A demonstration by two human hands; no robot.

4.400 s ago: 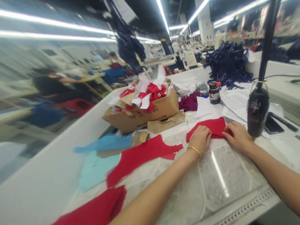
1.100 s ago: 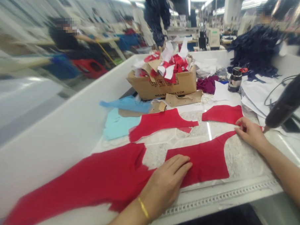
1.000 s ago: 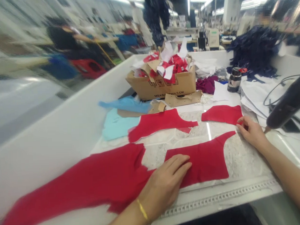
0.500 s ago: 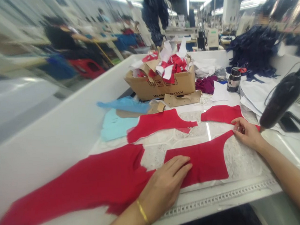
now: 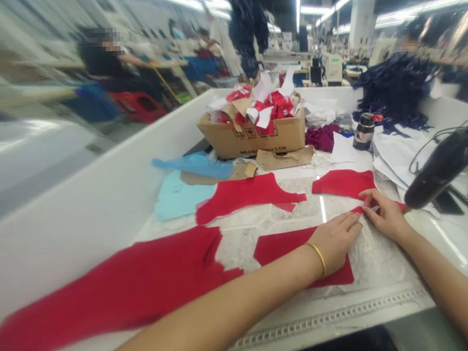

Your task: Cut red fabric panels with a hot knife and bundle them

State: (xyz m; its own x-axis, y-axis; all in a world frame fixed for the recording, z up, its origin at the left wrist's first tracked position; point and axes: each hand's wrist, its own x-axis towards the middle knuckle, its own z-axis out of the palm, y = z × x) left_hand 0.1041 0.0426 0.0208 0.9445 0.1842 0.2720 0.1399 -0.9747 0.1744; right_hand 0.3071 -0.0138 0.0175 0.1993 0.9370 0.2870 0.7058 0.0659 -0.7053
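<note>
A cut red fabric piece with a narrow strap-like end lies on the table before me, partly covered by my left arm. My left hand, with a yellow bangle at the wrist, rests across it, fingers stretched toward the narrow end; the thumb is hidden. My right hand pinches that narrow end between thumb and forefinger, close to the left fingertips. Beyond the hands are another red piece and a curved red piece. A large red fabric piece spreads at the left.
A cardboard box of red and white scraps stands at the back. A black handheld tool hangs at the right, near a dark jar. Light blue fabric lies left. A measuring tape runs along the front edge.
My left hand has slid right and forward along the red piece, up to the right hand. The right hand keeps its pinch in nearly the same place.
</note>
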